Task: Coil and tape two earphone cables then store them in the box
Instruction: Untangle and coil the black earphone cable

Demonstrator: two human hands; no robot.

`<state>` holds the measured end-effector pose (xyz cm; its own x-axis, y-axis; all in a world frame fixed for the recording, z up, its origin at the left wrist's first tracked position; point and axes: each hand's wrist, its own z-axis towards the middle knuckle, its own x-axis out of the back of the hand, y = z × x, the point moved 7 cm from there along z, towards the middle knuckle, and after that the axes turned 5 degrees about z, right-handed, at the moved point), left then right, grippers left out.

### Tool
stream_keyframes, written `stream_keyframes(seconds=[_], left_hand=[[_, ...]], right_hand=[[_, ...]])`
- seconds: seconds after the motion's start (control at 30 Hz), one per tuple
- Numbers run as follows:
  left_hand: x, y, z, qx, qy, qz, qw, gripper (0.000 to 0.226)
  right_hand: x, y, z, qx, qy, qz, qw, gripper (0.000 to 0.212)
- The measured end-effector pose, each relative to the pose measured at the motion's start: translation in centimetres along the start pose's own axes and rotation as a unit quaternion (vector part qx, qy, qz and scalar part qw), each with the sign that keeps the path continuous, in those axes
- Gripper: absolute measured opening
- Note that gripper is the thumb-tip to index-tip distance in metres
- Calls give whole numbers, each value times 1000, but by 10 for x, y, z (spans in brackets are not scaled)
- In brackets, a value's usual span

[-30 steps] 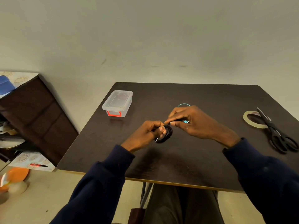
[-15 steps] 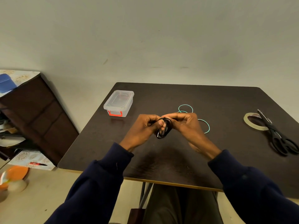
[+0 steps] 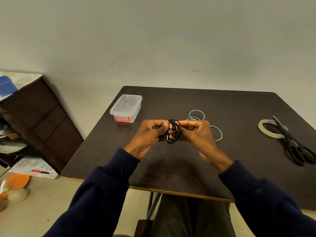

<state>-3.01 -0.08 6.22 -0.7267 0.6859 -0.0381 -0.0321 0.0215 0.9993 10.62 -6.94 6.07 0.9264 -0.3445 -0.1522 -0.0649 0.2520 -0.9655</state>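
Black cable: the black earphone cable (image 3: 173,131) is wound into a small coil and held above the table (image 3: 171,168), in the centre of the frame. Its plug (image 3: 167,137) shows at the lower left of the coil.
Left hand: the left hand (image 3: 150,134) pinches the left side of the coil, its fingers (image 3: 159,124) curled on the strands, probably so the loops do not spring open.
Right hand: the right hand (image 3: 196,134) grips the right side in the same way. I judge this keeps the shape ready for taping.
Teal cable: the teal cable (image 3: 196,115) lies in loose loops on the table just behind the right hand.
Box: the box (image 3: 126,106) stands with its lid on at the upper left of the table, apart from the hands.
Tape and scissors: the tape roll (image 3: 271,135) and the scissors (image 3: 294,146) lie touching at the right of the frame, well apart from the hands. One hand must let go to reach them.
Open room: there is bare table below the hands down to the near edge, and also between the hands and the tape.
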Motion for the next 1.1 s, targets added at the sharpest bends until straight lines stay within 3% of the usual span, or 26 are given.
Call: stream_keyframes(seconds=[0.07, 0.2, 0.37, 0.47, 0.57, 0.7, 0.8, 0.93, 1.1], left_hand=[[5, 0, 1, 5, 34, 3, 999, 19], [10, 1, 1, -4, 74, 56, 996, 25], [5, 7, 1, -40, 78, 121, 989, 24], [5, 11, 1, -61, 82, 187, 977, 20], [6, 15, 2, -102, 86, 299, 945, 19], [2, 22, 1, -130, 103, 419, 892, 18], [-3, 24, -2, -149, 102, 465, 867, 17], [-2, 21, -2, -162, 117, 471, 859, 17], [-4, 17, -3, -167, 112, 455, 867, 17]], right_hand=[[-5, 0, -2, -8, -11, 1, 1000, 15], [-17, 0, -5, -65, -72, 58, 994, 35], [-20, -8, -4, 9, -100, -103, 990, 28], [-14, -5, 1, 6, -77, -125, 989, 25], [-11, -7, 0, -8, -67, -119, 991, 17], [-11, -11, -2, -29, -36, -130, 990, 38], [-9, -8, -2, -49, -35, -134, 989, 31], [-7, -9, -2, -66, -44, -143, 987, 21], [-7, -11, -3, -71, -53, -169, 982, 38]])
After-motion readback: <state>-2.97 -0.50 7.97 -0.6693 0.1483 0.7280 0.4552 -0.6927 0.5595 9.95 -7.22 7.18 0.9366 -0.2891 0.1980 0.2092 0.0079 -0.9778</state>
